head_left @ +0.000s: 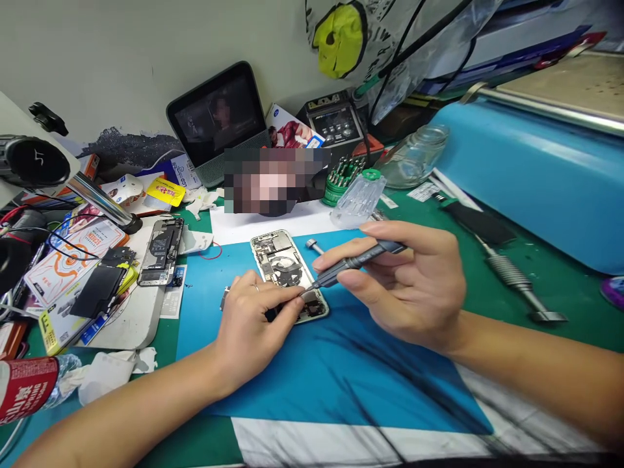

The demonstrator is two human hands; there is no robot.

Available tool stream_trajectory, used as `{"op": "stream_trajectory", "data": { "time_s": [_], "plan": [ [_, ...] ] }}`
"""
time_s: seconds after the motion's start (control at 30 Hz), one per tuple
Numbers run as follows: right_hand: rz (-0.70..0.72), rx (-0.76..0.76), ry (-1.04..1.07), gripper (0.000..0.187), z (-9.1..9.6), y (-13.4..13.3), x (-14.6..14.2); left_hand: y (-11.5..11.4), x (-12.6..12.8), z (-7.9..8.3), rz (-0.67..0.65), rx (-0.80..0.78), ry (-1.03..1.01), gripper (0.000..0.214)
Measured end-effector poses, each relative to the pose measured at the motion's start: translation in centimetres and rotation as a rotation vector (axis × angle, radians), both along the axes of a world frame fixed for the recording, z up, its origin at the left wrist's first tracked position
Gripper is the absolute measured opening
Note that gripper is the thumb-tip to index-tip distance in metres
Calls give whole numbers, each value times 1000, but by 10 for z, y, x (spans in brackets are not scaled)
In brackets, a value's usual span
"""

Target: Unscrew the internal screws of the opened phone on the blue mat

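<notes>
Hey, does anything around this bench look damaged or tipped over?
Yes. Left of the smart display, the wall has a dark, ragged patch, as if its surface had peeled. Farther right, a glass jar seems to lie on its side instead of standing.

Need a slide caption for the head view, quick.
Opened phone on a blue mat, the right hand holding a screwdriver, the left hand at the phone's edge.
</notes>
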State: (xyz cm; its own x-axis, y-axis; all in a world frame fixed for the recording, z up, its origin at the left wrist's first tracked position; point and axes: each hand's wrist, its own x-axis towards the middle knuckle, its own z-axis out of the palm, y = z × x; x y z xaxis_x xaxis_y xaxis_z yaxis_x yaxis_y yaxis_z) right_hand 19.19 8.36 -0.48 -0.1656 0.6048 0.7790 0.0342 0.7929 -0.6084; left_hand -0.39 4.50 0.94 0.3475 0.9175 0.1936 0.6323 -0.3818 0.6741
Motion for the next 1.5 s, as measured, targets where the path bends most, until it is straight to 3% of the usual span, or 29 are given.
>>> {"op": "stream_trajectory", "data": {
  "time_s": [0.6, 1.5],
  "plan": [
    [42, -119, 45, 59, -1, 1, 0, 2, 0, 0, 25, -14, -15, 12],
    [33, -30, -27, 69, -6, 2, 2, 1, 1, 0, -11, 18, -24, 9]
  ]
}}
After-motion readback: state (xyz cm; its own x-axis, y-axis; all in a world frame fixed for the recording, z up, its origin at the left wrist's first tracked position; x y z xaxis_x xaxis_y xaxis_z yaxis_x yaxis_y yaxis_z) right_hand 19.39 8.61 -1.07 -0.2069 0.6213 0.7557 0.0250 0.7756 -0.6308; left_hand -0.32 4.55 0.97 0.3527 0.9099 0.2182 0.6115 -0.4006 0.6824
